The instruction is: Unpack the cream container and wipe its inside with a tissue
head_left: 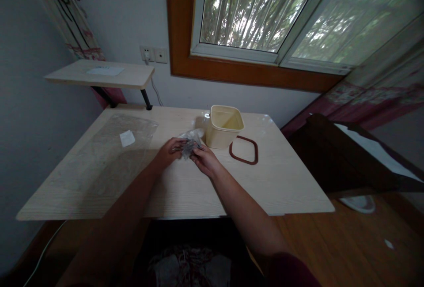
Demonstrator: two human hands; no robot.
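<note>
Over the middle of the table, my left hand [169, 151] and my right hand [205, 160] are closed on a crumpled clear plastic bag [190, 145]. Something dark shows through or beneath the plastic, but I cannot make out what it is. Just beyond my right hand stands a cream-coloured square bin [222, 133], upright, its open top facing up. A reddish-brown rounded square ring [255, 151] lies flat to the right of the bin, partly behind its base.
A large clear plastic sheet [102, 159] with a small white paper [127, 138] covers the left of the table [265, 194]. A raised shelf [99, 75] stands at the back left. A dark piece of furniture [351, 163] is on the right.
</note>
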